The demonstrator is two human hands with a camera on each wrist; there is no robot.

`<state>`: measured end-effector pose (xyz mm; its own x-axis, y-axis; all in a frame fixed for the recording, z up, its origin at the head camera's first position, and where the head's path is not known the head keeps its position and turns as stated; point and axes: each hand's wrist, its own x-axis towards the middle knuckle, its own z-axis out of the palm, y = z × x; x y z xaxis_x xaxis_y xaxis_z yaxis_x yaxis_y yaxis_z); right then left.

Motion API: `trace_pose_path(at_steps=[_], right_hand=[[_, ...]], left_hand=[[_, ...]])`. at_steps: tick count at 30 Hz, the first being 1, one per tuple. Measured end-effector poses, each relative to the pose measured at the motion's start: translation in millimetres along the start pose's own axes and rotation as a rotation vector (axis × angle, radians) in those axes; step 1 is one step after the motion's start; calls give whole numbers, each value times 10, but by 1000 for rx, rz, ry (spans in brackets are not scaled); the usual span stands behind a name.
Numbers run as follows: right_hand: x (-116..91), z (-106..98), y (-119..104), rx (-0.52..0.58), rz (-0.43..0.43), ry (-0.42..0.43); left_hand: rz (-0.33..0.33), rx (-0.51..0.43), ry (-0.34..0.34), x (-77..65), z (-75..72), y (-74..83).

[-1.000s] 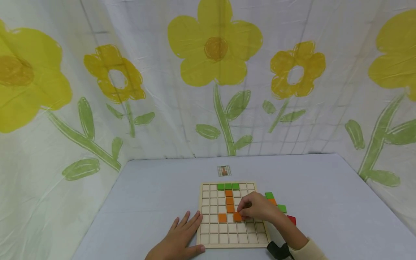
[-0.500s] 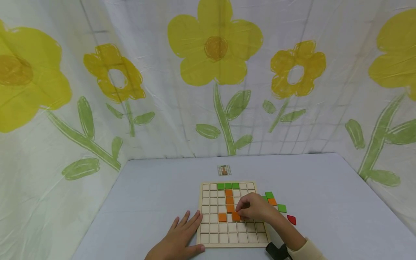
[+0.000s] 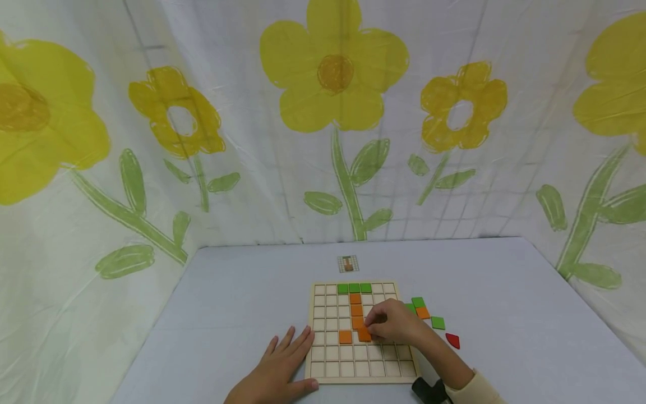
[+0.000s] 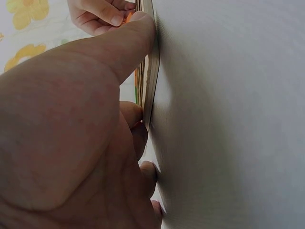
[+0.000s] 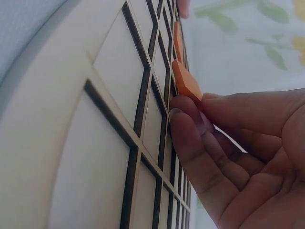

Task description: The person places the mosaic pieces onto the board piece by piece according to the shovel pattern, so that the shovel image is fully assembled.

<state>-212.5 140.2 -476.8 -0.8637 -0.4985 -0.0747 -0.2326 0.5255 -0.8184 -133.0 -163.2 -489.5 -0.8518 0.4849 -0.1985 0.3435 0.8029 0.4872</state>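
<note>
Best level the orange tile [image 3: 364, 335], pinched in the right hand [image 3: 393, 324] just off 5 o'clock of the orange column [image 3: 356, 310], bracing the board [image 3: 331, 369] at 9 o'clock with the spread left hand [image 3: 275, 366].

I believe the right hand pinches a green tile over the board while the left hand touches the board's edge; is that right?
Not quite: the tile in the right hand is orange, not green, as the right wrist view shows; the rest stands.

White cloth backdrop [image 3: 262, 185], large and small yellow flowers [image 3: 335, 74], green leaves [image 3: 370, 161], pale tabletop [image 3: 242, 292]
</note>
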Motion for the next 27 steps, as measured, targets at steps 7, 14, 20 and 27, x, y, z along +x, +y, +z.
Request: trace_pose_path(at_steps=[7, 14, 20, 27], right_hand=[[-3, 7, -12, -2, 9, 2], [-11, -15, -20, -37, -26, -9], [-7, -14, -29, -49, -51, -14], [-6, 14, -32, -34, -56, -24]], left_hand=[[-6, 4, 1, 1, -2, 11], [5, 0, -2, -1, 2, -11], [34, -10, 3, -21, 6, -37], [40, -9, 4, -24, 2, -40]])
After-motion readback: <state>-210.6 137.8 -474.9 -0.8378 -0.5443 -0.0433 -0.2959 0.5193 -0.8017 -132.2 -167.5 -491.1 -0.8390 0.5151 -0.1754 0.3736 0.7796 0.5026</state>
